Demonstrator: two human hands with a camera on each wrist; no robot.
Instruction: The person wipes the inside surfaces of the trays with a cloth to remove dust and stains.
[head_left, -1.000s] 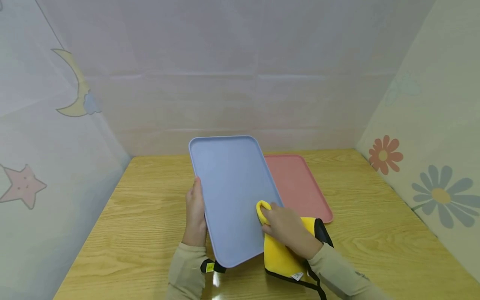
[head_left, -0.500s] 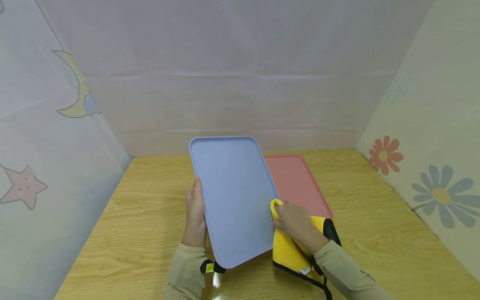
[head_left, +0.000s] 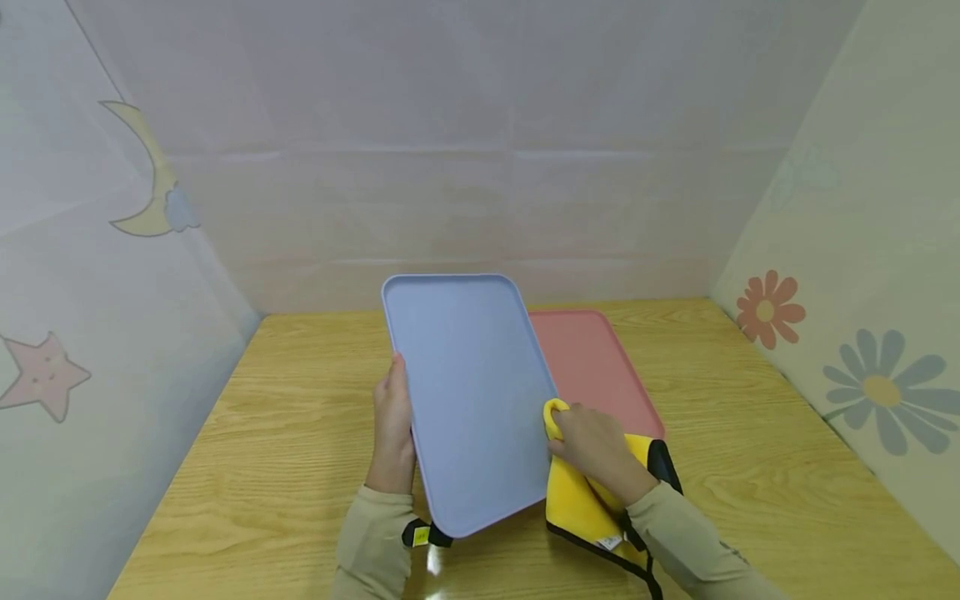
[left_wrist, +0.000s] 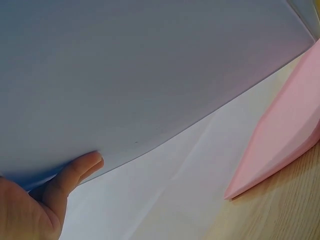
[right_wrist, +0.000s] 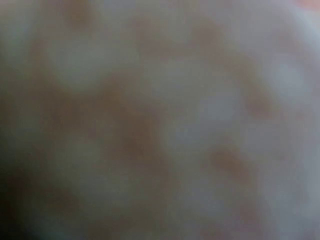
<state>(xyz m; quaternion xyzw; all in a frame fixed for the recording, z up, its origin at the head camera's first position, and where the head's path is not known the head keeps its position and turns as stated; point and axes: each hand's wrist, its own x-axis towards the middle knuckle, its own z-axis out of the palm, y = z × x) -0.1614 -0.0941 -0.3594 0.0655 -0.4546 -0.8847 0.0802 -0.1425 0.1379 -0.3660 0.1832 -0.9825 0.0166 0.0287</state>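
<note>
A blue rectangular tray (head_left: 476, 383) is held up at a tilt over the table, its inner face toward the head camera. My left hand (head_left: 392, 429) grips its left edge; the left wrist view shows fingers (left_wrist: 75, 172) against the tray's underside (left_wrist: 150, 75). In my right hand (head_left: 597, 446) is a bunched yellow cloth (head_left: 573, 504) with black trim, a folded loop of it at the tray's right edge. The rest of the cloth hangs below the hand, a white label at its lower border. The right wrist view is only a blur.
A pink tray (head_left: 596, 367) lies on the wooden table (head_left: 285, 450), behind and right of the blue one, which partly covers it. Pale printed sheets (head_left: 480, 167) enclose the table at the back and both sides.
My right hand and the yellow cloth have moved a little to the right across the blue tray, from its face to its right edge. The left hand and both trays stay nearly in place.
</note>
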